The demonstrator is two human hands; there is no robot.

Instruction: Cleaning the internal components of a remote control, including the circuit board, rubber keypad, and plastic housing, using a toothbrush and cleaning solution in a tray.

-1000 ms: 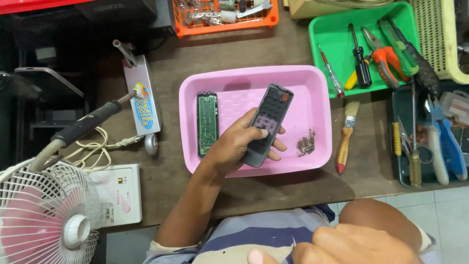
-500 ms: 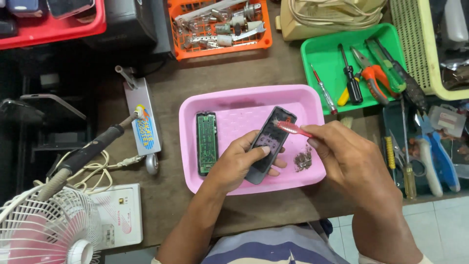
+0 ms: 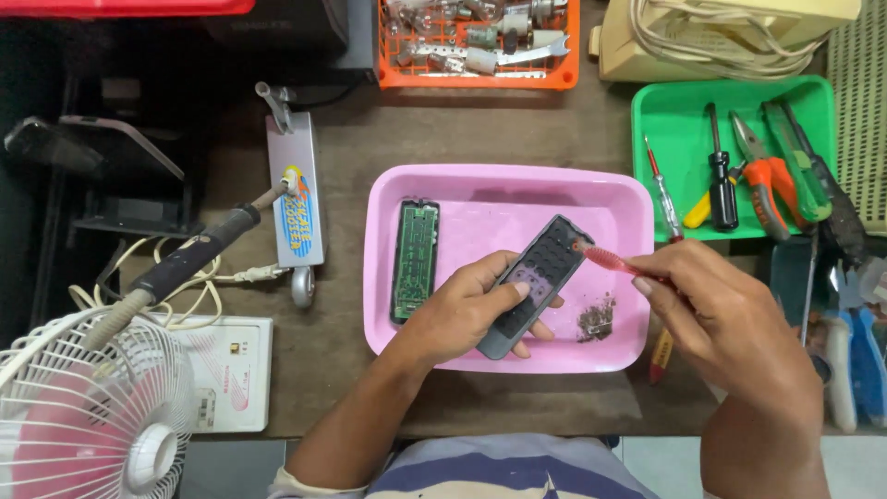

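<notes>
The left hand (image 3: 462, 314) is closed around a dark remote-control shell (image 3: 534, 285), thumb across its near face and fingers wrapped underneath, holding it tilted over the middle of a pink tray (image 3: 504, 189). The shell shows rows of empty button holes and its far end points up and to the right. The right hand (image 3: 716, 319) pinches the handle of a red toothbrush (image 3: 614, 261) between thumb and fingertips; the brush head touches the far right corner of the shell. Inside the tray, at its left side, a green circuit board (image 3: 415, 259) lies flat, apart from the shell. A small heap of dark dirt (image 3: 597, 318) sits on the tray floor just right of the shell, below the brush. The tray rests on a brown workbench (image 3: 462, 134). To the far right a green tray (image 3: 665, 106) holds screwdrivers and orange-handled pliers (image 3: 767, 185). At the far edge an orange basket (image 3: 476, 74) contains metal parts. Left of the pink tray a soldering iron (image 3: 189, 263) lies with its tip near a small stand (image 3: 296, 199). A fan (image 3: 88, 411) with a white grille occupies the near left corner, beside a white box (image 3: 226, 370). The person's striped shirt (image 3: 504, 471) shows at the near edge.
</notes>
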